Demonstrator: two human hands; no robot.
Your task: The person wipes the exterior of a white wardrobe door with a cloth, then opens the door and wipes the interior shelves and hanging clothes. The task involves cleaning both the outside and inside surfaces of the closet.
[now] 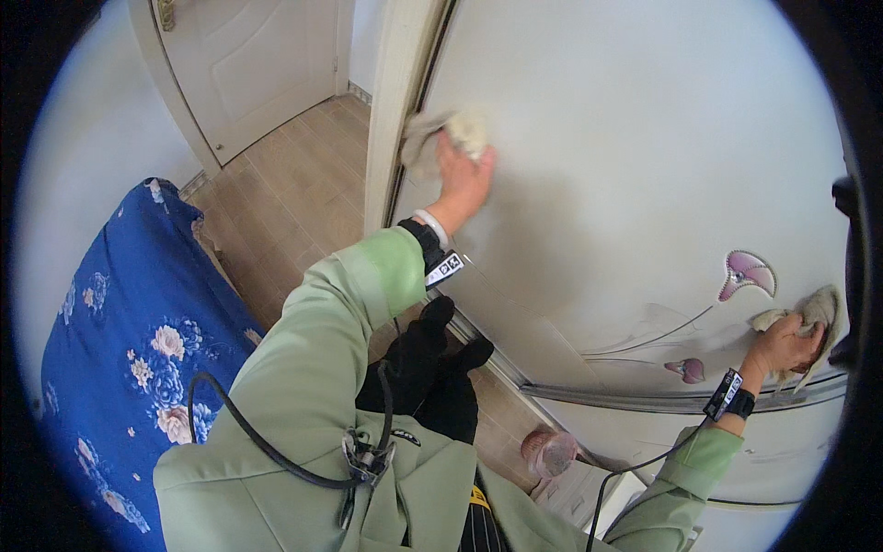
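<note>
My left hand (pixel 464 175) is closed round a bunched beige cloth (pixel 469 133) near the left edge of a large white sliding door panel (pixel 589 120). A loose greyish flap of that cloth hangs toward the door frame, slightly blurred. Far to the right, my right hand (pixel 782 348) grips a second greyish-beige cloth (pixel 821 308) close to the panel's dark trim. Between the hands, a pink flower decoration (pixel 747 276) marks the panel, with a smaller pink flower (pixel 685 370) lower down. Both my wrists wear black straps.
A bed or couch with a blue floral cover (pixel 129 368) stands at the left. Beyond the wood-look floor (pixel 285 184) is a white door (pixel 248 64). A pinkish round container (pixel 549 453) sits by white furniture near my right side. Dark cables hang by my jacket.
</note>
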